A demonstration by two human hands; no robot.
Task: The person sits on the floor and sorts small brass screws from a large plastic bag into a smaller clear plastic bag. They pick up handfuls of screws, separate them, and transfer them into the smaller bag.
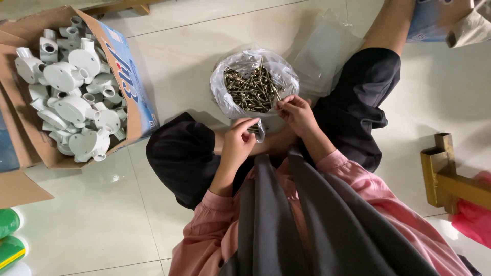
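While I sit on the tiled floor (204,46) with my knees spread, my left hand (238,139) pinches a small clear packet (258,131) that already has a few screws in it, thumb and fingers closed narrowly on its top edge. My right hand (296,111) is at the near rim of the big clear bag of screws (254,84), fingertips drawn together on what looks like one or two screws; I cannot tell the count, they are too small.

As I judge it, the work is well short of finished: the big bag is heaped nearly full, and the little packet holds only a few pieces. A stack of flat clear bags (327,51) lies just beyond the big one, apparently unfilled.

The screws in the heap lie every which way, with no common direction. The one at my right fingertips seems to run with its long axis roughly across, pointing toward my left hand, though that is hard to make out.

A cardboard box (130,87) of white plastic conduit fittings (74,87) stands well apart on my left.
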